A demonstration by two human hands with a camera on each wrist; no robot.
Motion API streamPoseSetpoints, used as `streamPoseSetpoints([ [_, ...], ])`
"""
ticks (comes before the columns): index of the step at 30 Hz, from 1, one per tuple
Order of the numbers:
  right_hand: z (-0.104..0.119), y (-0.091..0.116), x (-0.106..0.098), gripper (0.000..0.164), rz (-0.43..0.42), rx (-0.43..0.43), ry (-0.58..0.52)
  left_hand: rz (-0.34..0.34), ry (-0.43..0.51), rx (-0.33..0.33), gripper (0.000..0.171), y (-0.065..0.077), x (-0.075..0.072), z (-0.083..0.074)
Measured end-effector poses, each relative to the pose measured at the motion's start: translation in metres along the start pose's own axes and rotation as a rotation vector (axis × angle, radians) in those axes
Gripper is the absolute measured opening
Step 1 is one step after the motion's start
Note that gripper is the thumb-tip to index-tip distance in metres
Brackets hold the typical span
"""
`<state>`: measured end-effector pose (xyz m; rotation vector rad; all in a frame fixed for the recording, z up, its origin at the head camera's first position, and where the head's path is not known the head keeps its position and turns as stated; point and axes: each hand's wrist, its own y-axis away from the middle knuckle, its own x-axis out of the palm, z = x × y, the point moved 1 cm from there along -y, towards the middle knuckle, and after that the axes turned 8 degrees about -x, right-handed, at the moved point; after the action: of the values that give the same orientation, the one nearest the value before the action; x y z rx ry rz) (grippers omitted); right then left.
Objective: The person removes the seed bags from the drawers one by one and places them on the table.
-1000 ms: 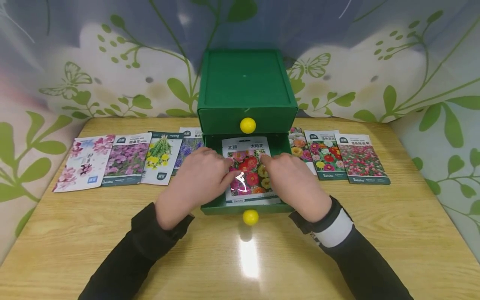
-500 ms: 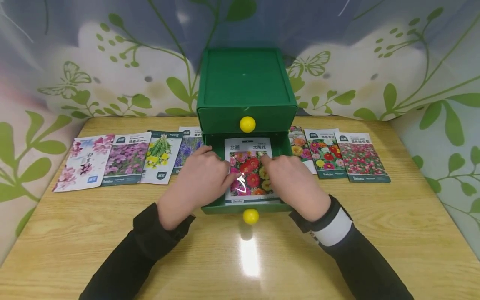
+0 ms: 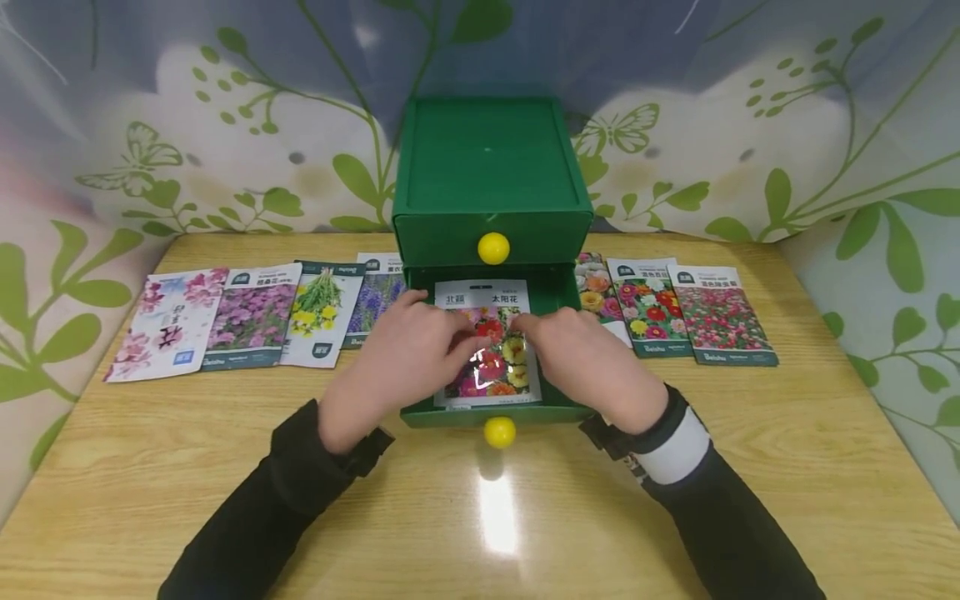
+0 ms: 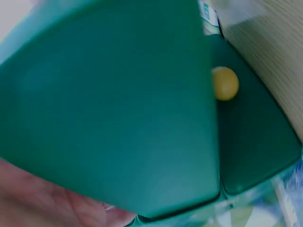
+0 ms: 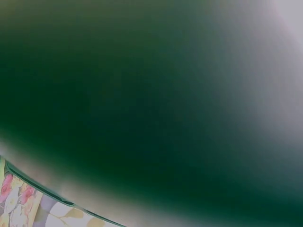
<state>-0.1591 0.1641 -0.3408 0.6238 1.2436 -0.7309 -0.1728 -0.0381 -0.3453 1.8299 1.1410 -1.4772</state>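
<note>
A flower seed packet [image 3: 513, 367] printed with red, pink and yellow blooms lies face up in the pulled-out lower drawer [image 3: 450, 421] of a green two-drawer box [image 3: 491, 158]. My left hand [image 3: 401, 354] reaches over the drawer's left side, its thumb and index finger on the packet's face. From the other side my right hand [image 3: 600, 362] touches the packet near its right edge with the index finger. The remaining fingertips of both hands are hidden. In the left wrist view, part of the hand [image 4: 71, 205] shows beside green plastic. Blurred green fills most of the right wrist view.
Seed packets lie in rows beside the box: a pink blossom one [image 3: 168, 325], a purple one [image 3: 251, 317] and others left, several right including a red-flowered one [image 3: 723, 317]. Yellow ball knobs [image 3: 499, 432] front both drawers. A patterned backdrop [image 3: 262, 125] stands behind the wooden table [image 3: 495, 550].
The seed packet first shifts slightly right, then slides left inside the drawer. My right index finger moves left along with it. The drawer and the other packets stay put.
</note>
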Motion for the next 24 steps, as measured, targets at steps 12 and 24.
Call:
streamPoseSetpoints([
  [12,-0.0004,-0.0016,-0.0009,0.025,-0.061,0.073,-0.062,-0.062,-0.266,0.032,0.044,0.0013,0.0035,0.0018],
  [24,-0.0084,-0.0048,0.0005,0.026,-0.249,0.173,-0.277,-0.085,-0.227,0.033,0.045,0.0021,0.0029,0.0026],
])
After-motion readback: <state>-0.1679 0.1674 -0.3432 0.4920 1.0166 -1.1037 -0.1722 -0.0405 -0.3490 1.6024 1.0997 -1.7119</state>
